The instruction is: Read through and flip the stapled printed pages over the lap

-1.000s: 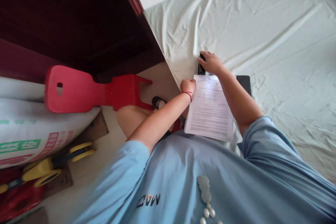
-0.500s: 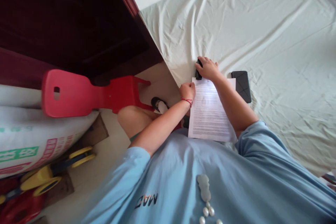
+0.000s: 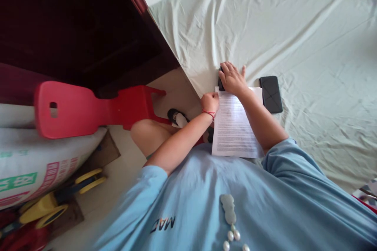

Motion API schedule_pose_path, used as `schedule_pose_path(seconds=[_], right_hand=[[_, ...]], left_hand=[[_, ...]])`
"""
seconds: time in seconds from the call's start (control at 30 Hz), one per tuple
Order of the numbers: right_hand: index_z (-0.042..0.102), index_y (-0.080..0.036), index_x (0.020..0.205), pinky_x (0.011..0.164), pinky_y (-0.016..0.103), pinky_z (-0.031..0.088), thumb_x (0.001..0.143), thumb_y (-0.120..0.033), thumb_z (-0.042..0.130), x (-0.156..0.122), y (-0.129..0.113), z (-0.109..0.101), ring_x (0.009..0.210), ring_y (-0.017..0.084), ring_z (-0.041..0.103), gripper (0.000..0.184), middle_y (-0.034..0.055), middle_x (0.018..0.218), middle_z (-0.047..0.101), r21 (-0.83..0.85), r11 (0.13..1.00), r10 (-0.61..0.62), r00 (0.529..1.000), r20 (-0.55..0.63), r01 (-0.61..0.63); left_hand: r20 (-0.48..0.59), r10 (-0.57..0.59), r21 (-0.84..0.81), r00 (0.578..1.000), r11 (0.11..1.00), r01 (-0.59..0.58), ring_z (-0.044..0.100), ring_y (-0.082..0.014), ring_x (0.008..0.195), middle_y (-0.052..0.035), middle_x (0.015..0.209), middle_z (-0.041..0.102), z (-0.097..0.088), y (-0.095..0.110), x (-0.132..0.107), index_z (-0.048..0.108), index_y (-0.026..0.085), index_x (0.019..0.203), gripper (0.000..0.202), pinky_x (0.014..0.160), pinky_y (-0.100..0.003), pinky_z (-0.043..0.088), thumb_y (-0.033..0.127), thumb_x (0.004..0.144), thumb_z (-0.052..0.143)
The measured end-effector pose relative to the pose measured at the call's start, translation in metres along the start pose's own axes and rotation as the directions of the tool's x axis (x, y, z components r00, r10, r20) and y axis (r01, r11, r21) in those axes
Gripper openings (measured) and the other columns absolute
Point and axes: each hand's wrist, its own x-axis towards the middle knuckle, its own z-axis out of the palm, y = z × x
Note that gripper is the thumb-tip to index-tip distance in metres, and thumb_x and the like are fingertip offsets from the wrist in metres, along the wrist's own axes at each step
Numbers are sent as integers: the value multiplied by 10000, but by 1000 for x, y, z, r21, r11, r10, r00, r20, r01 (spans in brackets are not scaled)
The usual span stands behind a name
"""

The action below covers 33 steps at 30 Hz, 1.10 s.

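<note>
A printed sheet of paper (image 3: 235,133), perhaps more than one, lies on the cloth-covered surface close to my body. My left hand (image 3: 210,102) is closed at the upper part of its left edge, pinching the paper. At the top left corner sits a black stapler (image 3: 220,79), partly covered by my right hand (image 3: 232,79). The fingers of that hand lie over the stapler, with the little finger sticking out to the side. Right of the sheet rests a black phone-like slab (image 3: 271,94).
A pale wrinkled cloth (image 3: 294,27) covers the surface. To the left stand a red plastic chair (image 3: 79,110), a dark red wooden cabinet (image 3: 73,19), a large white printed sack (image 3: 44,164) and a yellow wheeled toy (image 3: 44,208).
My right hand has flattened a little over the stapler, its little finger more spread. My left hand stays at the paper's edge. The view has shifted slightly.
</note>
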Motion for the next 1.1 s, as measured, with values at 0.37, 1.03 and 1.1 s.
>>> schedule_pose_path(seconds=[0.37,1.03,1.1], right_hand=[[376,-212,1719,1335,777,44,1157,-372,239,-6,-5,4,1670,317,323,600,118,1803,343,16,999,28,999,-14,-28],[797,-254,1109,1013,532,565,1083,-342,407,-157,25,14,1099,358,629,401,157,1131,750,67,997,-29,991,-131,38],[798,-270,1121,1032,527,567,1065,-308,423,-166,29,26,1099,358,628,381,156,1161,738,78,997,-1,991,-137,11]], left_hand=[[255,-222,-143,941,954,264,345,-112,556,35,524,391,-16,-10,-13,522,169,533,458,591,-290,216,241,939,721],[88,73,39,993,996,-77,285,-118,617,42,555,277,-53,-42,-41,286,199,554,548,637,-302,212,230,976,634],[79,107,62,991,992,-112,311,-124,624,43,570,331,-53,-46,-44,313,204,588,515,647,-295,239,249,1007,609]])
